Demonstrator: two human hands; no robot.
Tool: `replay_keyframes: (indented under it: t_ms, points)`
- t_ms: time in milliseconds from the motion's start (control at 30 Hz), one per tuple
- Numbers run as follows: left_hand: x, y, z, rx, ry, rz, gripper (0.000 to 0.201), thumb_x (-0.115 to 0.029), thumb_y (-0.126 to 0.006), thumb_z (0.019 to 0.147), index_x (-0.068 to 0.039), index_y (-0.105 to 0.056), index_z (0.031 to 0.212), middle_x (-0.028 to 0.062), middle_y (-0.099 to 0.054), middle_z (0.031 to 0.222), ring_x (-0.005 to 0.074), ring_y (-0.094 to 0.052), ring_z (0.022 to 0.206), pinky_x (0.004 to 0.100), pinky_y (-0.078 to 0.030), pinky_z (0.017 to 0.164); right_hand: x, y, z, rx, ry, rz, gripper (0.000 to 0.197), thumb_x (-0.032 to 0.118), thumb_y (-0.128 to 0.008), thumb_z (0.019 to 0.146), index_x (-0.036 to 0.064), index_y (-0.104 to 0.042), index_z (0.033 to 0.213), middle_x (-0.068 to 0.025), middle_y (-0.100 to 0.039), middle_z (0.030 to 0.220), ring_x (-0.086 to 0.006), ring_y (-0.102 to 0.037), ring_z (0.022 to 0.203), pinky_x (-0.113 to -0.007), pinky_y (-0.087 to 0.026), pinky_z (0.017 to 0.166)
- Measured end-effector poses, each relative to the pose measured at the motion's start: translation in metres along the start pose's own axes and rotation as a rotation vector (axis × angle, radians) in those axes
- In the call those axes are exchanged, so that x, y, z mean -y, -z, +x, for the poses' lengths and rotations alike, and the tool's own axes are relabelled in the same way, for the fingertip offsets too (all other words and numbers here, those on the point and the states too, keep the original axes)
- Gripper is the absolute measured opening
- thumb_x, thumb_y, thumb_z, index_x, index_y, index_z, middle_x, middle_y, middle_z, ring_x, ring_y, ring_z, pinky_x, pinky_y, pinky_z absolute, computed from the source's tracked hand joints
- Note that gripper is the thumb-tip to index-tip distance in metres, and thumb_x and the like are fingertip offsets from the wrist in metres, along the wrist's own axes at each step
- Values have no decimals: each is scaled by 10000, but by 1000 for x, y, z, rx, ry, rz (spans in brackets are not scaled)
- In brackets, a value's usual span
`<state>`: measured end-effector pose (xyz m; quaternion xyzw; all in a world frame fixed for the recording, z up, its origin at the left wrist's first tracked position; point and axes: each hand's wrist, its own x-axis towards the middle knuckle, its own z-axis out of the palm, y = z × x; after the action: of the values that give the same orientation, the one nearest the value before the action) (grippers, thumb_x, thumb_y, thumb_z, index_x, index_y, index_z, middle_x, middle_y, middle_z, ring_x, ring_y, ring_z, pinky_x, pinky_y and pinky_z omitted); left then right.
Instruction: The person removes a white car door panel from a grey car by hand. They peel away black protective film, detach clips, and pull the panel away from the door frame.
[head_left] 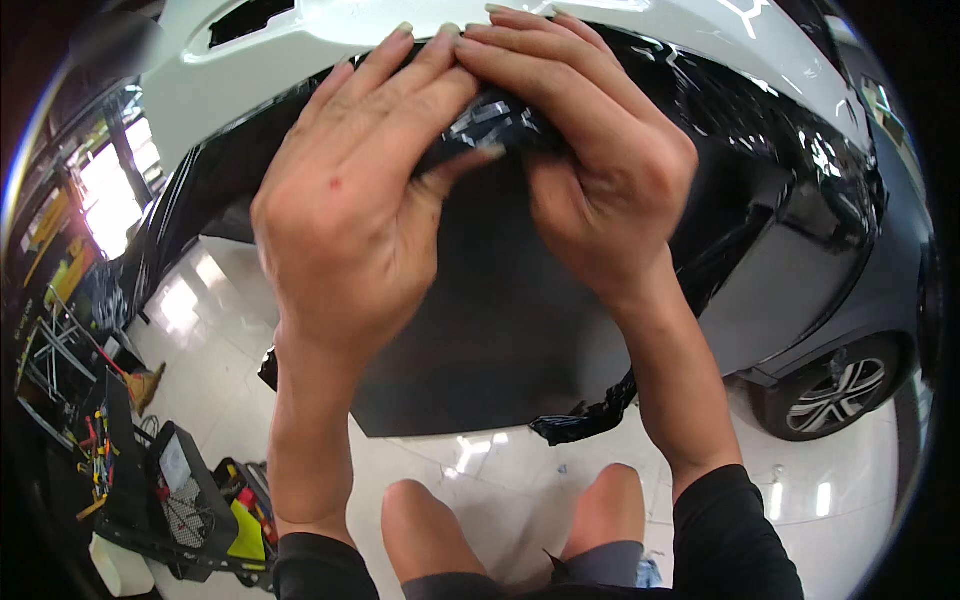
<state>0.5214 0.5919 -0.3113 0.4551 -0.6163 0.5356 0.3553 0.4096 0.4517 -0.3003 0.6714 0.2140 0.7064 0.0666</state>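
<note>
The upper edge of the black film sheet (pixel 500 300) is covered by both of my hands, so I cannot make out how it meets the car body there. The white car panel (pixel 330 50) is cut off at the top of the view, and the fisheye rim bends and darkens everything at the sides.

My left hand (pixel 350 210) is curled, its fingers laid flat over the panel edge and its thumb pressing into a crumpled, glossy fold of the film. My right hand (pixel 600 180) is closed on the same fold from the other side, its fingertips meeting those of the left.

The film hangs from the fold down toward my knees (pixel 520 520), with a ragged lower corner. A car wheel (pixel 835 395) shows at right. A tool cart (pixel 180 490) stands on the glossy floor (pixel 480 460) at lower left.
</note>
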Motion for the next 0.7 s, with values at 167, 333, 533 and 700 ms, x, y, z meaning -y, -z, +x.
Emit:
replay_keyframes:
  t_ms: [167, 333, 533, 700]
  points:
    - [-4, 3, -4, -40, -55, 8, 326, -41, -635, 914, -18, -711, 1231, 156, -703, 1288, 343, -599, 1319, 478, -404, 1145, 6, 6, -8, -42, 33, -1, 501, -156, -526, 665, -41, -756, 1095, -181, -751, 1098, -323, -703, 1155, -447, -468, 1093]
    - [-10, 7, -8, -23, -28, -17, 315, -105, -641, 921, -35, -729, 1215, 145, -704, 1296, 331, -601, 1320, 487, -402, 1148, 13, 12, -11, -25, 49, -55, 424, -97, -680, 674, 2, -757, 1079, -145, -744, 1084, -323, -694, 1139, -475, -496, 1034]
    - [-18, 13, -13, 12, -32, -4, 325, -123, -630, 903, -40, -744, 1196, 137, -721, 1267, 314, -638, 1277, 450, -435, 1119, 23, 13, -23, -56, 8, -59, 381, -88, -680, 680, 3, -772, 1038, -141, -753, 1027, -311, -719, 1086, -464, -507, 1010]
    - [-32, 16, -28, 44, 16, 2, 424, -74, -697, 780, -27, -739, 1199, 138, -705, 1291, 302, -657, 1239, 427, -461, 1081, 34, 19, -34, -18, -30, -54, 344, -66, -688, 673, -20, -774, 1003, -148, -756, 1003, -316, -727, 1065, -471, -517, 979]
